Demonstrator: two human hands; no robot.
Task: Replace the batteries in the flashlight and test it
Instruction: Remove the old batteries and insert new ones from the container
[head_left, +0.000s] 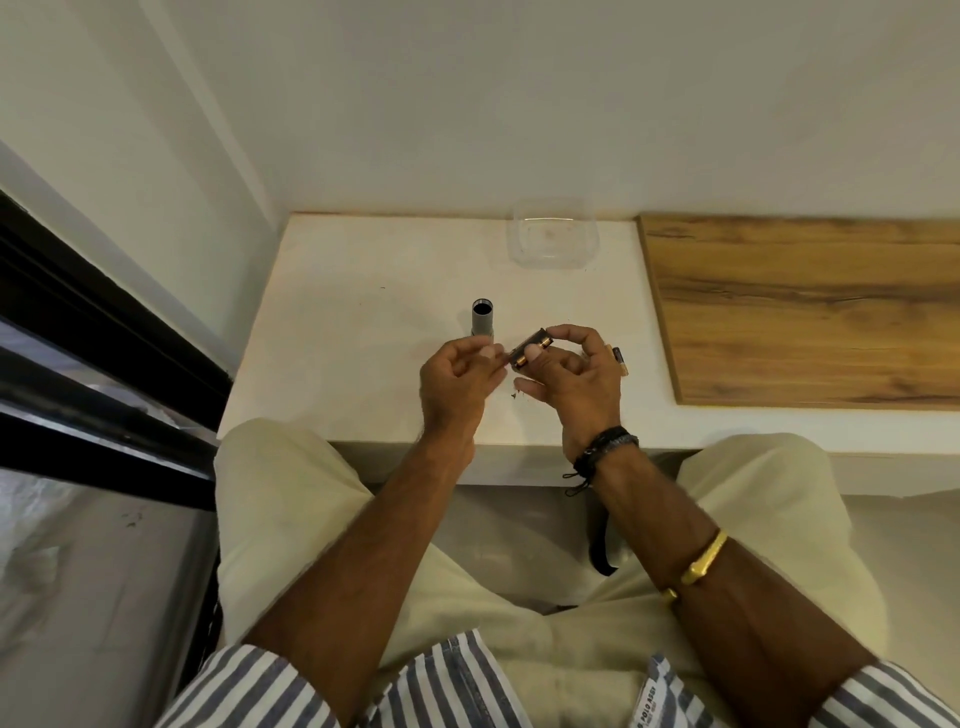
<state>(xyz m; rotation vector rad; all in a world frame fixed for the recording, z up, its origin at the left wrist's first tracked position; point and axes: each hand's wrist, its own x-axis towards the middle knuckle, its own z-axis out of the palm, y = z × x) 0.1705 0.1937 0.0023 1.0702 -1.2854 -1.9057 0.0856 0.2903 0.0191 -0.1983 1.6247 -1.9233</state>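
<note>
Grey for the flashlight tube (481, 321), black inside its open mouth. Black with copper-gold for the battery holder (530, 351). White on the counter (363, 312), warm brown with darker grain on the wooden board (805, 312). Clear, without colour, for the plastic container (553, 254). Cream on the trousers (291, 519); white and blue-grey stripes on the shirt (249, 691). Black for the wrist cords (605, 447), gold for the bangle (704, 558).

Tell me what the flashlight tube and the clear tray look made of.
Flashlight tube: likely metal, matte grey, with a brighter ring at its open mouth; plastic is possible. Clear tray: seemingly plastic, see-through, with rounded glossy walls.
</note>
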